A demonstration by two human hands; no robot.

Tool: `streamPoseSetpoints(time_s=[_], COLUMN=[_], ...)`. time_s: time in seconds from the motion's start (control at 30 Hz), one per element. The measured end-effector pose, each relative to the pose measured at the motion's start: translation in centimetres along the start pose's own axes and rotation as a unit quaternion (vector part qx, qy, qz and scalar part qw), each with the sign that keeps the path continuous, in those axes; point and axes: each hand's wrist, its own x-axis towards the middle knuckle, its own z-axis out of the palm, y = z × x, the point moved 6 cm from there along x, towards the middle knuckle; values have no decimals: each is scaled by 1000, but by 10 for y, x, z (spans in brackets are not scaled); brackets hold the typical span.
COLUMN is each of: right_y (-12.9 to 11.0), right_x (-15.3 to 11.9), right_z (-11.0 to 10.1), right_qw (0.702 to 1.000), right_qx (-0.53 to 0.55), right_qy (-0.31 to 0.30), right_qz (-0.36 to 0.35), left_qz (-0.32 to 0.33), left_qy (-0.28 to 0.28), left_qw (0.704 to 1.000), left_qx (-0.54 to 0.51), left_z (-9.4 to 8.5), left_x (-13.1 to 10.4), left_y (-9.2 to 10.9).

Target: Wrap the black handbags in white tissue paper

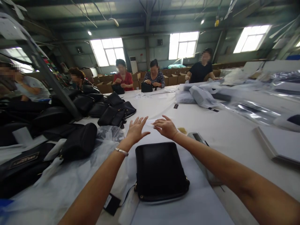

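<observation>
A black bag [160, 172] lies flat on white paper [187, 200] in front of me, with a black tag [112, 204] on a cord at its lower left. Beyond the bag's far edge, my left hand [136, 129] is held with its fingers spread and nothing in them. Just to its right is my right hand [165, 127], its fingertips bent over a small white piece at the far end of the paper. The two hands are apart, and neither touches the bag.
Black bags [112, 115] and clear plastic [91, 159] are heaped at the left. A grey device [198, 137] lies beside my right forearm. Wrapped items [203, 95] and a stack of white sheets [278, 143] occupy the right. Several people are across the table.
</observation>
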Motion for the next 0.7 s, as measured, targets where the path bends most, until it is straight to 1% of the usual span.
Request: streamPoseSetpoints(time_s=[0.03,0.07,0.1,0.17,0.2,0.23,0.27,0.3,0.33,0.37,0.4,0.43,0.47,0.57,0.63,0.7], right_y=[-8,-15,-21,-28,-30,-33,-36,-42,-49,-58,-68,-76,-82,-92,-95,-99], right_x=[-4,-11,-21,-52,-72,-96,-120,-145,-168,-187,-202,-211,-216,-216,-214,-217], right_z=[-12,-23,-35,-56,-63,-65,-63,-57,-49,-42,-36,-33,-31,-31,-32,-36], right_qw=[1000,1000,999,992,981,965,942,909,866,821,779,747,727,692,667,635], right_qx=[-1,-1,1,22,46,83,135,198,266,327,376,411,433,475,520,570], right_qy=[5,10,20,44,47,36,6,-39,-88,-127,-153,-162,-158,-123,-101,-80], right_qz=[-7,1,26,120,181,245,306,364,414,451,478,496,509,530,524,515], left_qz=[8,15,20,22,23,24,27,33,40,48,56,65,74,101,115,128], left_qy=[-15,-28,-37,-45,-46,-44,-40,-36,-31,-26,-20,-14,-8,8,19,29], left_qw=[1000,999,999,999,998,998,998,998,998,998,997,997,996,993,991,989], left_qx=[6,10,12,19,24,28,32,35,37,40,43,46,49,60,67,72], left_z=[-1,-3,-5,-10,-13,-15,-18,-20,-22,-24,-26,-27,-29,-37,-44,-52], left_x=[10,18,22,24,22,19,15,11,7,3,-1,-4,-7,-16,-24,-36], left_y=[2,3,4,4,5,6,8,11,15,20,25,29,34,46,52,59])
